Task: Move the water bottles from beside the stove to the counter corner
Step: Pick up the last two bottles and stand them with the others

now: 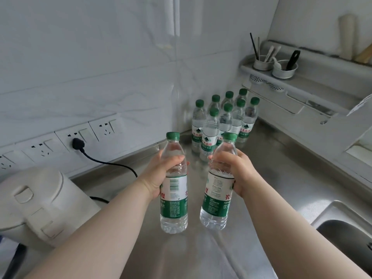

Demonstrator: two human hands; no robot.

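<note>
A stainless steel tabletop point(267, 178) runs into a corner where two pale tiled walls meet, seen from above through a head-worn camera. A white electric kettle point(34, 204) sits at the near left, its black cord point(104, 163) plugged into a wall socket, and the edge of a sink point(346, 232) shows at the near right. On the right wall a shelf point(322, 77) carries two small utensil cups. In the far corner stands a cluster of bottles point(223, 121), about nine, upright, close together, all with green caps and green labels. Nearer the camera, two bare forearms reach forward. The left hand point(161, 174) holds the left bottle point(174, 188) upright above the tabletop, fingers point(177, 159) wrapped closed around its clear upper body just above the label. The right hand point(235, 172) holds the right bottle point(218, 188) the same way, tilted slightly so its cap leans right, fingers closed around the shoulder. Both bottles look full of water, so each likely has real weight for one hand. The thin clear plastic probably gives under a hard squeeze, and the smooth wall may slip if wet. The ribbed waist above the label seems the surest place to take hold, as both hands do now. The stove is not in view.
</note>
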